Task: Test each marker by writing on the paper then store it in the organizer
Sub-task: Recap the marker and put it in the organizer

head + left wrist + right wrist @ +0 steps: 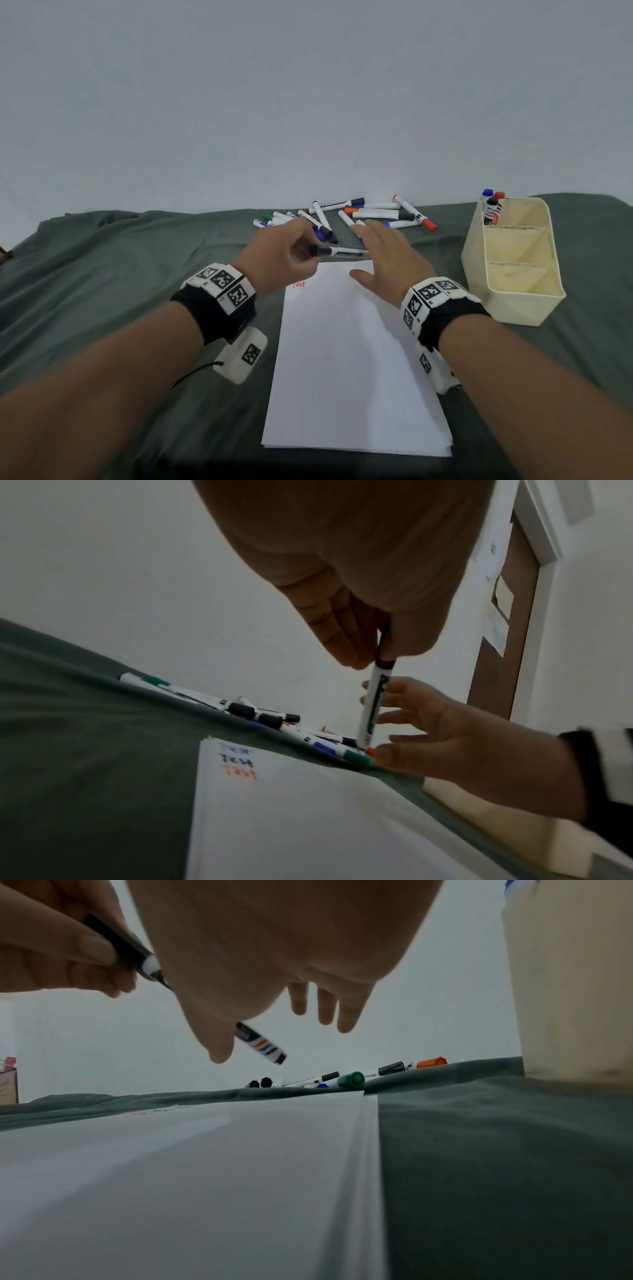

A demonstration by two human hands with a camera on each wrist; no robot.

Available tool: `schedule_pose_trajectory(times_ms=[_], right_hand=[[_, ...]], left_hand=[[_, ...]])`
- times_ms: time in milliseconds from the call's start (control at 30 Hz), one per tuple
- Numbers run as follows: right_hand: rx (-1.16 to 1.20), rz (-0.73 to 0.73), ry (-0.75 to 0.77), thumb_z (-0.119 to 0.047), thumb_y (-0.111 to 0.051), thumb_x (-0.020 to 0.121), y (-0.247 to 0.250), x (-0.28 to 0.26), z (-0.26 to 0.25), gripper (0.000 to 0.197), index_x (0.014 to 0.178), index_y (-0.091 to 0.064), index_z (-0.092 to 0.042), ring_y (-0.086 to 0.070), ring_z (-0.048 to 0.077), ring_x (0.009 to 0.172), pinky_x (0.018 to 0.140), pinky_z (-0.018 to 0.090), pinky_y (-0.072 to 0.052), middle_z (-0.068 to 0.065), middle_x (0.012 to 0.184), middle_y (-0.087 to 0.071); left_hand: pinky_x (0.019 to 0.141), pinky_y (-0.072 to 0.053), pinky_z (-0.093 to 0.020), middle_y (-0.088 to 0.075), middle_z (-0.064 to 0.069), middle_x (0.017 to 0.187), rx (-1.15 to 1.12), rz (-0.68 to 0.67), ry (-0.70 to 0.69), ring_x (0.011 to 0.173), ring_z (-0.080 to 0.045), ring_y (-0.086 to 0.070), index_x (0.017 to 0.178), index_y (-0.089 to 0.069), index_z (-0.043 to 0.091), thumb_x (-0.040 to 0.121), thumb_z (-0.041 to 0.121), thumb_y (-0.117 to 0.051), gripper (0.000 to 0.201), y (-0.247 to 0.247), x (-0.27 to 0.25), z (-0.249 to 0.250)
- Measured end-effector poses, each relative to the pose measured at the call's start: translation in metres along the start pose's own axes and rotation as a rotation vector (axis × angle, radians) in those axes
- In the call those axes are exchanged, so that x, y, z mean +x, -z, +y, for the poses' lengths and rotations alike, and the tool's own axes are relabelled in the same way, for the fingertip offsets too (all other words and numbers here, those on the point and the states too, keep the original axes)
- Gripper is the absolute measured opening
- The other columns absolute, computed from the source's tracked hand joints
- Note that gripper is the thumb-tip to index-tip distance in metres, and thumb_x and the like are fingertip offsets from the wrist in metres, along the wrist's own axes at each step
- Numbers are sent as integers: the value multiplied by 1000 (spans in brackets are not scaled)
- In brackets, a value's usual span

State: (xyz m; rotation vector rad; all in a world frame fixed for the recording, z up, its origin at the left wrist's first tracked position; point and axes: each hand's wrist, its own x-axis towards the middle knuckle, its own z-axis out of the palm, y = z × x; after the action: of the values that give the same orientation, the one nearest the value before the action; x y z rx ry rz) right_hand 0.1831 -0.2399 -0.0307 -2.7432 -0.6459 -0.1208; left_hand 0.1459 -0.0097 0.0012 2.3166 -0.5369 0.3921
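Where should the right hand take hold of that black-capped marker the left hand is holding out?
Take the bare white barrel of the marker, coming from its free right end. The left hand pinches the black cap end, so the barrel juts toward the open right hand.

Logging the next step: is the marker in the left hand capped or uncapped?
Capped: the black cap sits on the marker, gripped by the left hand.

Black-capped marker (337,252) held level above paper (352,359); loose markers (373,212) beyond; cream organizer (513,267) right.
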Motion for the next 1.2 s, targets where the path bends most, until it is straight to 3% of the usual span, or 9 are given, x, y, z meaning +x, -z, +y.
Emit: schedule_pose_trajectory(times_ms=[100, 167, 267, 367, 500, 700, 833, 1000, 1200], right_hand=[[-24, -98, 12, -39, -57, 100, 3, 1, -4, 20, 115, -60, -27, -56, 23, 114, 93, 39, -49, -1, 116, -61], [-72, -219, -28, -40, -54, 101, 4, 2, -6, 18, 96, -58, -23, -60, 24, 93, 77, 36, -49, 1, 95, -62], [-63, -235, -17, -39, -55, 102, 7, 2, -8, 23, 87, -52, -21, -56, 23, 86, 72, 34, -42, 2, 90, -59], [2, -194, 7, -36, -56, 102, 7, 1, -8, 23, 88, -56, -18, -57, 24, 92, 81, 38, -48, 6, 94, -62], [3, -193, 33, -38, -54, 103, 7, 0, -9, 24, 94, -59, -16, -54, 22, 93, 83, 38, -46, 5, 96, -61], [47, -220, 33, -36, -56, 102, 8, 1, -10, 24, 105, -64, -13, -56, 23, 92, 82, 37, -45, 7, 95, -61], [58, -178, -10, -38, -56, 102, 7, 1, -5, 23, 100, -63, -15, -58, 23, 92, 77, 35, -45, 5, 95, -63], [37, -173, -92, -40, -54, 102, 2, 3, 0, 25, 109, -62, -18, -59, 24, 96, 75, 32, -42, 4, 105, -65], [-63, -175, -161, -43, -50, 103, -5, 8, 6, 28, 113, -59, -19, -54, 23, 84, 67, 31, -36, -3, 83, -52]], left_hand=[[69, -56, -23, -73, 11, 85, -11, -47, 55, 71, -5, -68, 85, -57, 26, 78, 7, -69, 23, -8, -4, 4], [72, -54, -33, -69, 9, 85, 137, -123, 127, 74, -13, -64, 86, -54, 26, 79, 12, -64, 19, -9, -1, 4], [80, -47, -30, -56, 14, 99, 410, -276, 103, 88, -13, -55, 105, -53, 30, 86, 37, -65, 24, -15, 4, 6], [86, -46, -36, -56, 5, 111, 547, -376, 125, 105, -20, -56, 129, -50, 26, 95, 48, -51, 40, -28, 9, 8], [64, -36, -34, -44, 9, 76, 656, -424, 104, 81, -23, -55, 104, -50, 24, 103, 46, -31, 29, -36, 12, 1], [58, -30, -28, -48, 17, 73, 612, -418, 136, 76, -14, -48, 107, -55, 42, 97, 58, -39, 25, -33, 17, -15], [64, -36, -29, -54, 19, 88, 552, -392, 195, 76, -10, -51, 114, -44, 46, 89, 63, -43, 30, -25, 12, -29], [54, -39, -33, -58, -6, 69, 430, -285, 372, 57, -24, -54, 121, -33, 19, 91, 19, -41, 31, 0, -9, -60], [83, -45, -31, -64, -2, 101, 707, -459, 370, 95, -23, -60, 99, -61, 18, 86, 16, -64, 13, 58, -25, -92]])
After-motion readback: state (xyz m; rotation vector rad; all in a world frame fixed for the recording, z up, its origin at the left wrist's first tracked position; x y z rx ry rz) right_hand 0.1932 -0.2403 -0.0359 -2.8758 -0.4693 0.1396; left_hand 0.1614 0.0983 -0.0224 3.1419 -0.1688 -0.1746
